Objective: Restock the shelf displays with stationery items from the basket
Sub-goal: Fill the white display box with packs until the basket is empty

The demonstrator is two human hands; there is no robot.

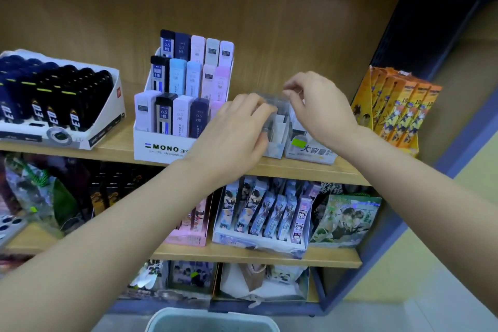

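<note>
Upper shelf [296, 170], middle section. Your left hand [237, 129] reaches in from the near left, fingers [265, 109] curled round the left side of a clear case [272, 100]. Your right hand [320, 105] comes in from the near right, thumb and forefinger bent and pinching the case's top right corner; that spot is slightly blurred. The case sits upright between both hands, over a small pale display box [276, 147] at the shelf's near edge. What the case contains cannot be made out. Just left of it stands the MONO display [161, 148], tiered with lead cases in black, navy, blue, pink and white. Just right is a white box with a green sticker [312, 151]. Far left on the same shelf is a tray of black lead cases [102, 127]; far right, orange illustrated packs [398, 110] stand leaning. The lower shelves hold illustrated card packs [269, 213]. The rim of the grey-blue basket [210, 318] shows at the near bottom edge, below your arms.
</note>
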